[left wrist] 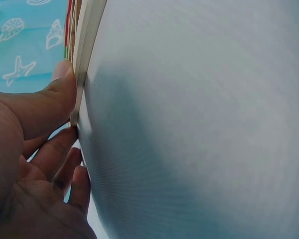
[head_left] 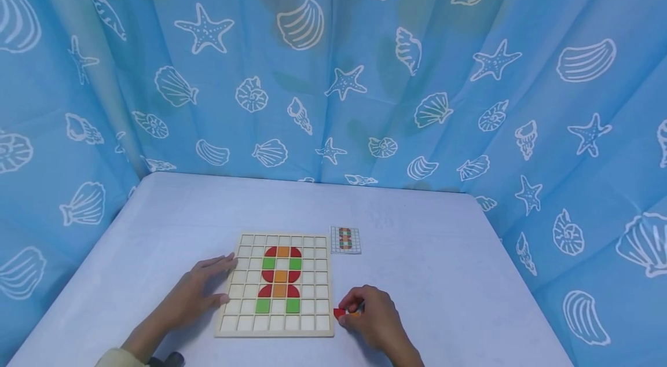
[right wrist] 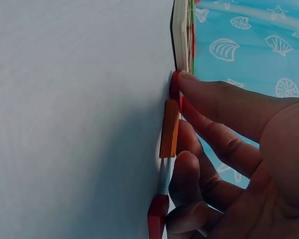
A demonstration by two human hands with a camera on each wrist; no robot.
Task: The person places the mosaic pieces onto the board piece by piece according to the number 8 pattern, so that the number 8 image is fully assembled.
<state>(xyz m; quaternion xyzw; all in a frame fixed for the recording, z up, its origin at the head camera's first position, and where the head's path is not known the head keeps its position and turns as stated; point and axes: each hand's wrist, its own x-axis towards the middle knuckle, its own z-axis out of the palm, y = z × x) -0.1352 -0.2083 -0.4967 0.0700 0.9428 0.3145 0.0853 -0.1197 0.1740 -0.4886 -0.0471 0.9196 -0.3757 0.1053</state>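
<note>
A square wooden grid board point(head_left: 275, 333) lies on the table with red, green and orange flat pieces in its middle columns. My left hand point(head_left: 194, 292) rests at its left side, thumb and fingertips touching the frame; in the left wrist view the thumb point(left wrist: 60, 97) presses the board's edge. To the right of the board, my right hand point(head_left: 376, 316) pinches a red piece point(head_left: 339, 313) with a rounded side between thumb and index finger. An orange piece point(right wrist: 169, 129) and another red piece point(right wrist: 158, 216) lie by the curled fingers on the tabletop.
A small pattern card point(head_left: 345, 240) with a similar coloured figure lies beyond the board's upper right corner. A dark object point(head_left: 173, 360) sits near the left forearm. Blue shell-printed curtains point(head_left: 333, 66) enclose the white-covered table point(head_left: 427, 251).
</note>
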